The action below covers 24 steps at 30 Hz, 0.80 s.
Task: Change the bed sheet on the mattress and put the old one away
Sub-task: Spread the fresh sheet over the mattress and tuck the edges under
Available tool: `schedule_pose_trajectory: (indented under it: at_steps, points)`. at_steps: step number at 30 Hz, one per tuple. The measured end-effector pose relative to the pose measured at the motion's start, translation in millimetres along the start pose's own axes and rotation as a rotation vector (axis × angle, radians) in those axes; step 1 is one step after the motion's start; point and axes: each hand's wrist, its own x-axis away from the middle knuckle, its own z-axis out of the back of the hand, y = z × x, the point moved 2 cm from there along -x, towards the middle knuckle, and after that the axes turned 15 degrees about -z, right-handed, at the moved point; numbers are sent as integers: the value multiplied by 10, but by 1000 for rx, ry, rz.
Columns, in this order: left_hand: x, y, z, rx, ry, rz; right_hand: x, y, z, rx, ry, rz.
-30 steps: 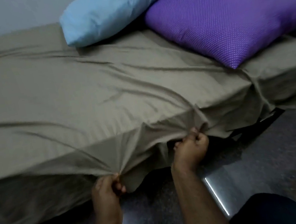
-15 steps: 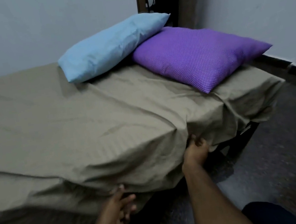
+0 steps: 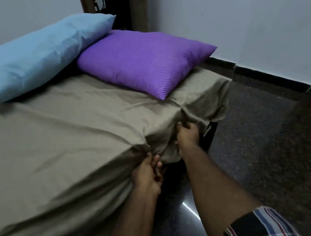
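Down at the mattress's near edge, left hand (image 3: 148, 173) and right hand (image 3: 187, 135) each clutch bunched, creased olive sheet (image 3: 63, 134); dark polished floor (image 3: 262, 143) lies open rightward.

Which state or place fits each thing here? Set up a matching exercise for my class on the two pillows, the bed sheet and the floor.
Column one:
1. light blue pillow
2. purple dotted pillow
3. olive-grey bed sheet
4. dark speckled floor

Column two:
A. gripped at its hanging edge by both hands
B. lies near the bed's right corner
C. overlaps the other pillow's far edge
D. shows a bright streak of reflected light

Pairs: 1-C, 2-B, 3-A, 4-D
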Motion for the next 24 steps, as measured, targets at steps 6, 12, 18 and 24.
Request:
schedule_pose_trajectory:
  at_steps: [6, 12, 18, 24]
  points:
    - [-13, -358, -22, -244, 105, -133, 208, -265, 280, 199, 103, 44]
    - [47, -511, -59, -368, -4, 1, 105, 31, 721, 199, 209, 0]
    - [100, -317, -302, -500, -267, 72, -133, -240, 246, 223, 97, 131]
    - [-276, -223, -842, -214, -155, 113, -249, -157, 702, 231, 270, 76]
